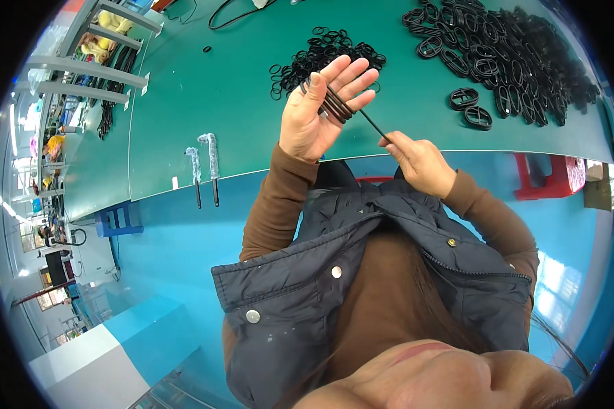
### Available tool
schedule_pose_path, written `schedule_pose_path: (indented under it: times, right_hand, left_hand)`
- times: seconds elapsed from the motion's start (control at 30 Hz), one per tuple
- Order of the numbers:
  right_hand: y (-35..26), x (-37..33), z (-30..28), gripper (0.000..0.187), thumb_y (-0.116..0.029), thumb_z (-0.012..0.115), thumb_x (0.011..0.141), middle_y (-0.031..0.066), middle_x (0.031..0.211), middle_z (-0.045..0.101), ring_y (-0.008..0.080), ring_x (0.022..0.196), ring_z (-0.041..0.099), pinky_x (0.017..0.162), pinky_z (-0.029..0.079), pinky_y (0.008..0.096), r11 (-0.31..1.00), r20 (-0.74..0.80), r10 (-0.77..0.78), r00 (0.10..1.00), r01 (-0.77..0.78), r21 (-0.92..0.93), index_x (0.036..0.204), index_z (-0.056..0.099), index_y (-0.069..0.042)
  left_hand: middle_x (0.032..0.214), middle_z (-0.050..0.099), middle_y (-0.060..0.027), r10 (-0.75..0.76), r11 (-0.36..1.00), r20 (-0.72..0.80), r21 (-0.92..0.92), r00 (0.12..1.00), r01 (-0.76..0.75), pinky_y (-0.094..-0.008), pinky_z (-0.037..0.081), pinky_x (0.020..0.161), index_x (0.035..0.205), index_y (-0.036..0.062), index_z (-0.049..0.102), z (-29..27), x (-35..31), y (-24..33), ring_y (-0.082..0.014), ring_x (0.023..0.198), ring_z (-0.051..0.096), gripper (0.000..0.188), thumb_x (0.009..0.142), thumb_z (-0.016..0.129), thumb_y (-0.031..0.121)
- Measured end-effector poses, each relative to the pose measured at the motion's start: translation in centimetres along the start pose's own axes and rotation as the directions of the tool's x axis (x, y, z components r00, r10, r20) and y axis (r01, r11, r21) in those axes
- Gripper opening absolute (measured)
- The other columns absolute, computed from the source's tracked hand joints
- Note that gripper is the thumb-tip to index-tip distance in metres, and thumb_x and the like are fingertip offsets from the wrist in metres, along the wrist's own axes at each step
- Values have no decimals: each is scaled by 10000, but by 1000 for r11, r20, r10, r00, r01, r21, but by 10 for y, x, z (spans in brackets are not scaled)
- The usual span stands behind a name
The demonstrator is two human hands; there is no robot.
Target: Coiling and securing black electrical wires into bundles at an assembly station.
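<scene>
Loops of a thin black cable (pixel 337 107) lie across the palm of my left hand (pixel 320 109), its thumb pressing on them while the other fingers stretch out. From these loops a straight length of the cable runs down to my right hand (pixel 419 162), which pinches it between thumb and fingertips near the table's front edge. Both hands are above the green tabletop (pixel 232 123). Just beyond my left hand is a loose pile of small black rings (pixel 327 51), partly covered by my fingers.
Many coiled black cables (pixel 498 58) are heaped at the right, with two single coils (pixel 477 118) nearer me. Two plastic-wrapped rods (pixel 214 163) hang over the front edge at left. A red stool (pixel 549 178) stands below at right. Grey shelf bars (pixel 89 68) rise at far left.
</scene>
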State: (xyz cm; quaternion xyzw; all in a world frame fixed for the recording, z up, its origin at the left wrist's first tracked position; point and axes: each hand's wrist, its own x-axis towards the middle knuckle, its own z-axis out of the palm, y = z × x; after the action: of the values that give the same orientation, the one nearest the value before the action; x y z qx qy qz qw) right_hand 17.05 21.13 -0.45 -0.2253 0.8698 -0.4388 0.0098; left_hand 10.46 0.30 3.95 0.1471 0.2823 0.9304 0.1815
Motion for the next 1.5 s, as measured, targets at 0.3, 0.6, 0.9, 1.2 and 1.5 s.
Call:
schedule_pose_path:
  times: [0.3, 0.6, 0.9, 1.2, 1.5]
  right_hand:
    - [-23, 7, -6, 127, -92, 546, 871, 103, 709, 614, 266, 562, 601, 484, 454, 346, 857, -44, -202, 978, 155, -492, 992, 530, -54]
    - [-10, 24, -19, 194, -63, 551, 795, 77, 681, 545, 254, 542, 562, 466, 442, 339, 719, 38, -336, 941, 282, -636, 988, 532, -57]
    - [-5, 22, -12, 208, -47, 556, 767, 81, 690, 570, 252, 521, 546, 470, 439, 349, 820, -15, -319, 948, 269, -506, 973, 530, -61]
    - [-11, 18, -14, 164, -54, 581, 785, 65, 643, 561, 236, 476, 523, 433, 412, 329, 804, -24, -347, 937, 285, -522, 936, 516, -57]
    - [-5, 18, -10, 135, -59, 591, 805, 58, 624, 552, 221, 455, 509, 410, 391, 321, 799, -59, -375, 925, 290, -527, 913, 509, -57]
  left_hand:
    - [1336, 490, -237, 142, 954, -16, 270, 990, -133, -438, 492, 976, 1322, -27, 453, -13, 2, -10, -390, 1210, 513, 398, 969, 523, 143]
    - [1314, 497, -263, 239, 899, -19, 383, 971, -214, -445, 485, 987, 1299, -48, 463, -7, 0, -10, -410, 1191, 522, 370, 968, 514, 109]
    - [1320, 471, -302, 240, 921, 16, 312, 971, -233, -491, 441, 1027, 1290, -82, 451, -26, 7, 5, -429, 1237, 472, 371, 991, 457, 139]
    - [1288, 503, -298, 236, 932, -16, 287, 972, -222, -489, 445, 1023, 1286, -80, 459, -27, 7, 2, -428, 1207, 502, 363, 984, 465, 121]
    - [1269, 523, -286, 252, 909, -21, 348, 967, -229, -464, 477, 990, 1274, -69, 469, -25, 9, 0, -413, 1172, 537, 355, 977, 491, 123]
